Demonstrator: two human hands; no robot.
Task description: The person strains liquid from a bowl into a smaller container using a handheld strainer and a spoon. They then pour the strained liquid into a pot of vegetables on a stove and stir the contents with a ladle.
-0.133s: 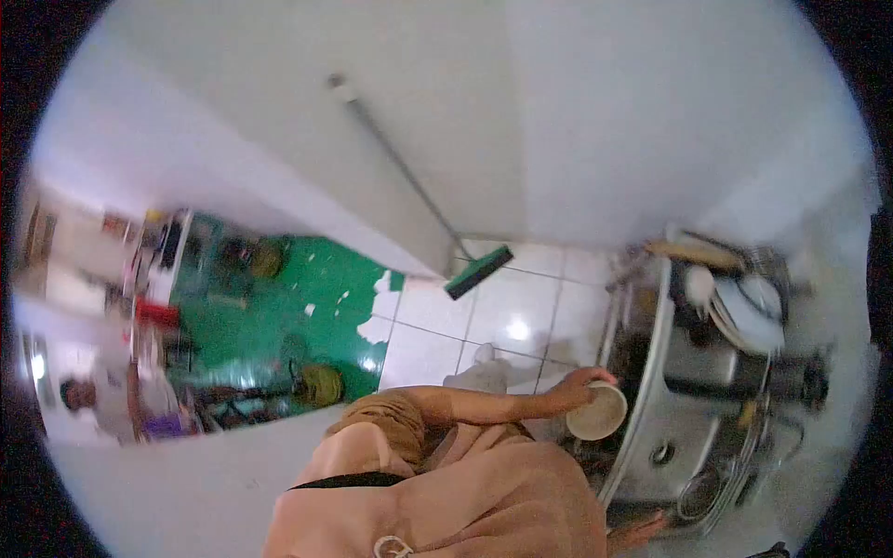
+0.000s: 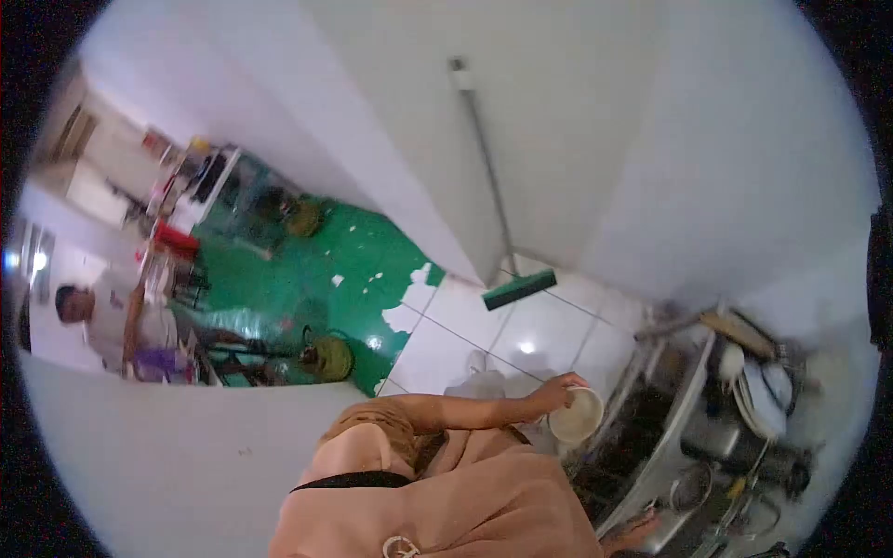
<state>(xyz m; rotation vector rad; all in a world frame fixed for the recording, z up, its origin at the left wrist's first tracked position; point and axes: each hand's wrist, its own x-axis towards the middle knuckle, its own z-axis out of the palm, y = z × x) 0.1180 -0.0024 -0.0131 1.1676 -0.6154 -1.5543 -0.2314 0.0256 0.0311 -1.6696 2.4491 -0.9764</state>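
Note:
My left hand (image 2: 556,394) reaches across in front of my body and grips the rim of a pale round container (image 2: 576,415). The container's inside looks light; what it holds, if anything, I cannot make out. At the lower right my right hand (image 2: 636,532) is partly in view beside the metal sink counter (image 2: 662,437), its fingers loosely stretched out and somewhat blurred. Nothing shows in it. Near that hand, a round strainer-like item (image 2: 691,487) lies over the sink area.
A green-headed floor squeegee (image 2: 520,289) leans on the wall. Plates (image 2: 765,398) and utensils crowd the counter's far side. White floor tiles (image 2: 470,316) meet a worn green floor (image 2: 279,279). Another person (image 2: 121,321) is at the far left, near a fan (image 2: 327,359).
My view has turned, so the squeegee and the room at left appear shifted right and the counter tilted. My left hand still holds the container, now farther from the counter's edge.

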